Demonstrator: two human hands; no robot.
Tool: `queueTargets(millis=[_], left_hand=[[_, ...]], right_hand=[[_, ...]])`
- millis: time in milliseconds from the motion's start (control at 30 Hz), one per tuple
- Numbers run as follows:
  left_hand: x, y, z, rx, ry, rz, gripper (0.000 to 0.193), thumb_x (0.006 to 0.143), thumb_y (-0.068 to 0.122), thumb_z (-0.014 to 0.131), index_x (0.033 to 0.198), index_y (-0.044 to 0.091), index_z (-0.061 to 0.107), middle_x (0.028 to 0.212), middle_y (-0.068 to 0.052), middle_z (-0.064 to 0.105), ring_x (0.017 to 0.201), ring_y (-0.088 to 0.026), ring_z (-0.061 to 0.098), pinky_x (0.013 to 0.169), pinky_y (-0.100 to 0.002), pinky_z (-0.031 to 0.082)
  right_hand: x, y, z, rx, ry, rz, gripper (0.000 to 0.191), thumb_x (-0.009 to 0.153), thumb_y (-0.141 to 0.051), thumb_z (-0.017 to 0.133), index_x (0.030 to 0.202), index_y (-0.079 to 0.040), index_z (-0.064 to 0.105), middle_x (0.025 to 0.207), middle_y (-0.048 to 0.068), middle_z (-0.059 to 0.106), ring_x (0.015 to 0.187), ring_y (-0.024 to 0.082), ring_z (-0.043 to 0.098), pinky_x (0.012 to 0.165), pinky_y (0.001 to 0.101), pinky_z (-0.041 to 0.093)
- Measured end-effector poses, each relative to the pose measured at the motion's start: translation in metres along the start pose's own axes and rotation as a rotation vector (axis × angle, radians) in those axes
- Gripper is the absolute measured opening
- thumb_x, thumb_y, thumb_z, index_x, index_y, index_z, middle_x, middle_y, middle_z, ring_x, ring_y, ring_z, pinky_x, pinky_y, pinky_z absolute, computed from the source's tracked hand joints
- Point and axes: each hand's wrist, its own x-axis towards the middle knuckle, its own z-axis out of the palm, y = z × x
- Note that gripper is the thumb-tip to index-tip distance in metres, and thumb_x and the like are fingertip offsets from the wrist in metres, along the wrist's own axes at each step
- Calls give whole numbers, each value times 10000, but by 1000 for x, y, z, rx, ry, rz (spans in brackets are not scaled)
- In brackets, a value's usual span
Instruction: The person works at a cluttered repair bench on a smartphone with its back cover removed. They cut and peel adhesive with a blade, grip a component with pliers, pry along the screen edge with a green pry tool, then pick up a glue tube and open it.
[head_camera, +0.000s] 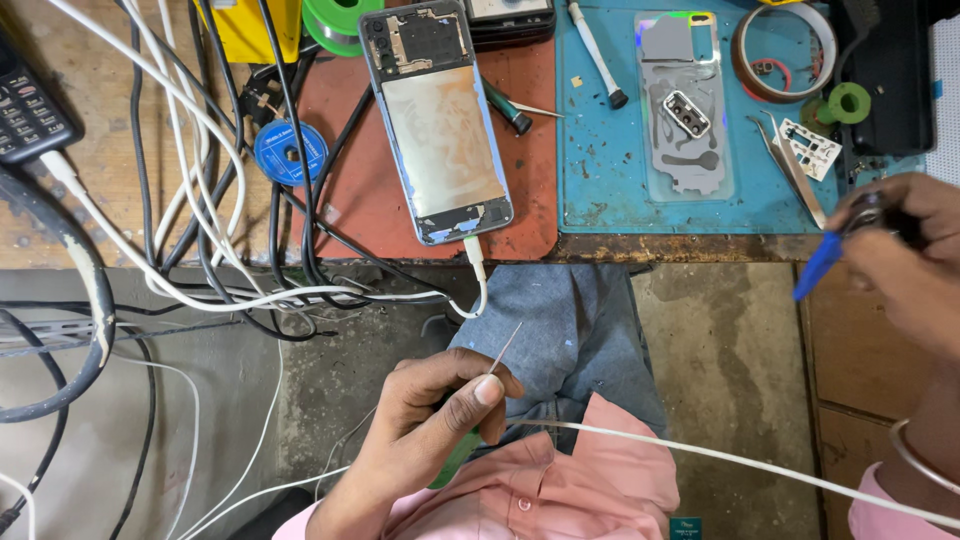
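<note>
Partly cut off—right hand (905, 250) grips a blue-tipped tool (822, 262).

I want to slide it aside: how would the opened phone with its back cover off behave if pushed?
The opened phone lies flat, so it would probably slide, not tip. The white cable plugged into its lower end may tug it back. Its exposed insides look fragile.

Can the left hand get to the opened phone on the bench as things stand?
Probably yes. The left hand sits below the bench edge, pinching a thin metal pick, and nothing solid blocks the path up to the opened phone. Only its white charging cable hangs between.
</note>
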Motion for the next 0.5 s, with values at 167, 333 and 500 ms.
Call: queueTargets(millis=[167, 333, 500], left_hand=[[2, -1, 4, -53, 15, -53, 284, 1058, 208, 597, 1055, -48, 718, 692, -55, 647, 638, -88, 587, 565, -262, 472], [-2, 2, 8, -115, 3, -19, 303, 1084, 230, 578, 1091, -49, 694, 718, -60, 644, 675, -108, 596, 623, -271, 496], [-5, 4, 8, -176, 111, 35, 302, 1077, 237, 579, 1045, -52, 663, 754, -95, 651, 696, -150, 623, 654, -310, 529]], right_hand=[[35, 11, -10, -269, 219, -85, 198, 1002, -101, 636, 1170, 0, 663, 831, 46, 633, 664, 80, 562, 583, 232, 437], [52, -3, 7, -440, 278, -87, 224, 984, -117, 659, 1180, -10, 673, 882, 51, 671, 726, 96, 611, 638, 247, 481], [65, -15, 26, -526, 297, -66, 251, 966, -133, 683, 1190, -21, 682, 932, 55, 710, 788, 112, 661, 693, 262, 526]])
